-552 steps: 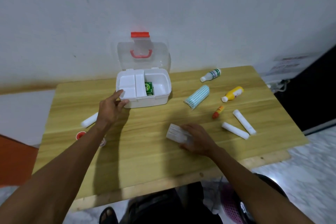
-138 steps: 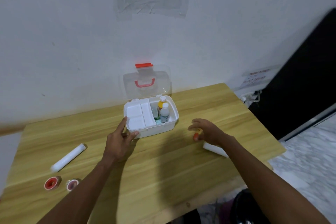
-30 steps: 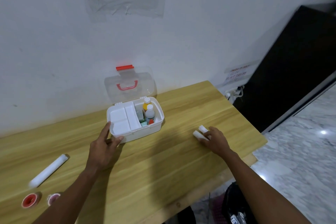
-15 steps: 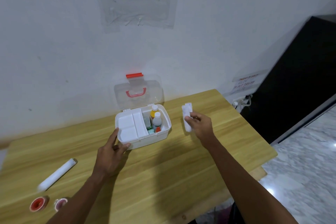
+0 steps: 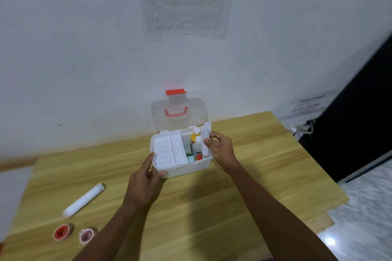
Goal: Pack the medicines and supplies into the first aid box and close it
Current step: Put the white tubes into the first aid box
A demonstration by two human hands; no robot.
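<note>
The white first aid box (image 5: 186,168) stands open on the wooden table (image 5: 201,207), its clear lid (image 5: 179,112) with a red handle upright against the wall. Its right compartment holds a yellow bottle (image 5: 194,136), a white bottle (image 5: 197,144) and a small red-capped item (image 5: 199,157). My right hand (image 5: 220,148) grips two white rolls (image 5: 205,137) over the right end of the box. My left hand (image 5: 146,184) rests against the box's front left corner. A third white roll (image 5: 84,199) lies at the left of the table.
Two small red tape rolls (image 5: 63,232) (image 5: 87,235) lie near the table's front left. The wall rises just behind the box. A dark cabinet (image 5: 360,112) and a power strip (image 5: 303,128) are to the right of the table.
My right hand picked the two white rolls off the table's right side and carried them left to the box's right compartment. My left hand stayed on the box.
</note>
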